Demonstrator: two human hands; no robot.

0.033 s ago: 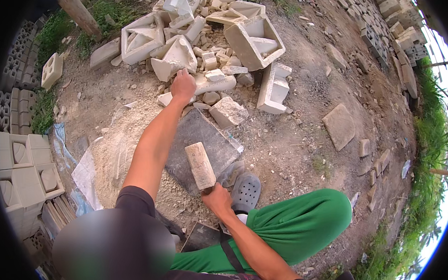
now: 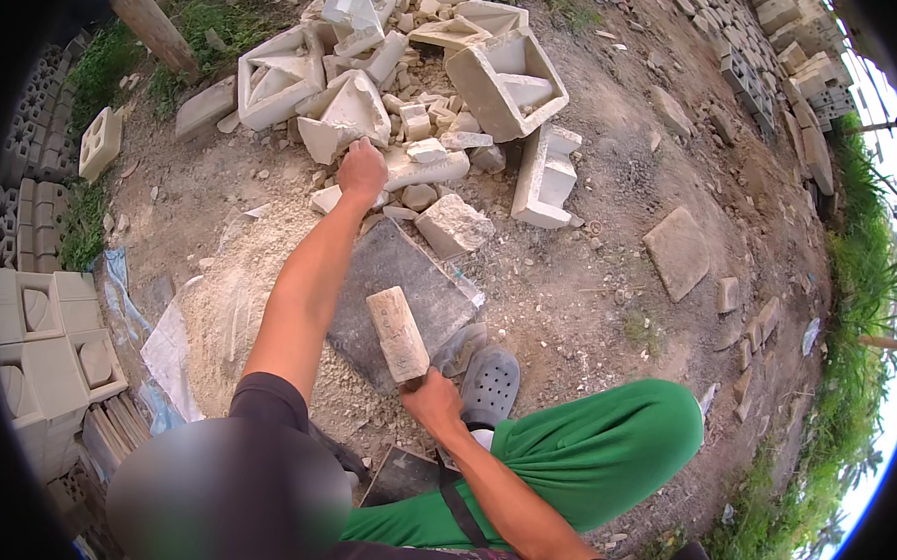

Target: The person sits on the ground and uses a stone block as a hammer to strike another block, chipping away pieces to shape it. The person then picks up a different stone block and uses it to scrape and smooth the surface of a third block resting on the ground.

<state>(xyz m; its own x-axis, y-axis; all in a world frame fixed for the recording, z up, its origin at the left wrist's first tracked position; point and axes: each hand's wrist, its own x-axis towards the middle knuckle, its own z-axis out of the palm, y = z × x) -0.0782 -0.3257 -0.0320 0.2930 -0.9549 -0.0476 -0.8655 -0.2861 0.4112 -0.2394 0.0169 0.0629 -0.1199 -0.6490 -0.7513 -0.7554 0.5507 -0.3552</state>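
My left hand (image 2: 363, 171) is stretched out to the rubble, its fingers curled at the lower edge of a broken cream block piece (image 2: 353, 112). What those fingers hold, if anything, is hidden. A pale rubble bar (image 2: 434, 168) lies just to the right of that hand. Close to my body, my right hand (image 2: 436, 403) is wrapped round the short visible part of a handle. It belongs to a mallet (image 2: 398, 332) with a worn, dusty, block-shaped head, held over a dark flat slab (image 2: 393, 267) on the ground.
Broken hollow blocks (image 2: 508, 82) and chunks are heaped ahead. A rough chunk (image 2: 454, 226) touches the slab's far side. Pale powder (image 2: 235, 314) is spread left, beside stacked cream blocks (image 2: 53, 382). My grey clog (image 2: 491, 383) stands right of the mallet. A flat stone (image 2: 679, 253) lies farther right.
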